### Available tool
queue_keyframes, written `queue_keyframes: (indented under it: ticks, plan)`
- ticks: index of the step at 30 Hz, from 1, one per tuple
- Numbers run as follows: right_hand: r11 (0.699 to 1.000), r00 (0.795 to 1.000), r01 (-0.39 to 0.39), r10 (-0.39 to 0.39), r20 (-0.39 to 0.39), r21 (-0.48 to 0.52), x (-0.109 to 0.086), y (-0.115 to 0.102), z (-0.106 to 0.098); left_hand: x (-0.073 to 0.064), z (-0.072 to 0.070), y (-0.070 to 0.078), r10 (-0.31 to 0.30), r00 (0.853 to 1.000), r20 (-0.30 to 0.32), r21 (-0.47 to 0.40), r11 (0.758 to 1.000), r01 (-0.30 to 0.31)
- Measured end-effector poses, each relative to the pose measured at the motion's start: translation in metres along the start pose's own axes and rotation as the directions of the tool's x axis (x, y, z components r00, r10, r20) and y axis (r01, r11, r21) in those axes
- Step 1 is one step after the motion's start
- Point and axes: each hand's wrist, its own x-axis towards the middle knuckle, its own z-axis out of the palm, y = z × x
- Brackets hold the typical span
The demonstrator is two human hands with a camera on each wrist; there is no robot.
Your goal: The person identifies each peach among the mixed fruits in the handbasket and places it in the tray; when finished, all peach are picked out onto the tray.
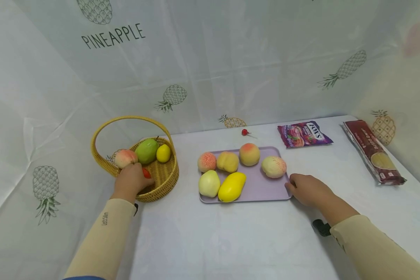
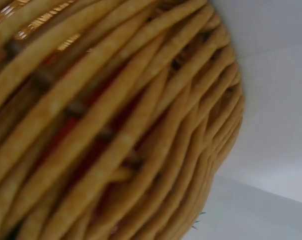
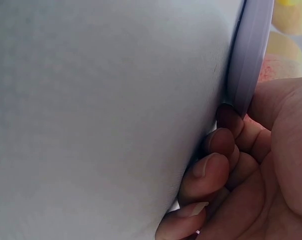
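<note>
At the left, my left hand (image 1: 130,179) reaches over the near rim of a wicker basket (image 1: 168,182) and holds a red fruit (image 1: 146,173), mostly covered by the fingers. In the left wrist view, the basket's weave (image 2: 141,115) fills most of the frame and hides the hand; red shows through its gaps. Beside the hand in the basket are a peach (image 1: 125,158), a green mango (image 1: 147,151) and a lemon (image 1: 163,153). My right hand (image 1: 308,189) pinches the right edge of a lilac tray (image 1: 262,190), thumb above and curled fingers beneath.
The tray bears several fruits, among them a yellow mango (image 1: 232,187), a pale green fruit (image 1: 209,183) and peaches (image 1: 249,154). Behind it lies a small red item (image 1: 244,132). A purple candy bag (image 1: 304,134) and a long brown packet (image 1: 372,151) lie at the right.
</note>
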Motion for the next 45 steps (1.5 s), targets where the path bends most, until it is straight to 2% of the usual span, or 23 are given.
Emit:
queue_keyframes:
  ticks: [9,17,21,25,28,33,40,45]
  plan:
    - [1.000,1.000,0.009,-0.010,-0.005,-0.005,0.001,0.002,0.000,-0.001,-0.005,0.008,-0.011,0.998,0.055,-0.057,0.998,0.014]
    - [1.000,1.000,0.001,-0.001,0.005,-0.006,0.003,0.003,0.000,-0.001,-0.009,0.017,0.017,0.997,0.076,-0.040,0.999,-0.014]
    - [1.000,1.000,-0.006,0.006,0.012,-0.004,0.003,0.004,0.001,0.000,-0.013,0.022,0.048,0.998,0.029,-0.026,0.999,-0.047]
    - [1.000,1.000,-0.010,0.010,0.016,-0.003,0.004,0.003,0.001,-0.001,-0.017,0.030,0.043,0.999,-0.005,-0.025,0.999,-0.044]
    - [1.000,1.000,-0.009,0.009,0.014,-0.004,0.003,0.003,0.001,-0.004,-0.023,0.037,0.036,0.999,-0.001,-0.039,0.999,-0.036]
    - [1.000,1.000,0.000,0.000,0.008,-0.005,0.002,0.003,0.001,-0.006,-0.028,0.047,0.056,0.998,-0.042,-0.047,0.997,-0.058]
    - [1.000,1.000,0.008,-0.008,0.007,-0.008,0.001,0.002,0.000,-0.010,-0.033,0.062,0.126,0.985,-0.119,-0.009,0.992,-0.128]
    - [1.000,1.000,0.009,-0.009,0.005,-0.014,0.001,0.001,0.000,-0.018,-0.042,0.080,0.153,0.975,-0.163,0.003,0.988,-0.154]
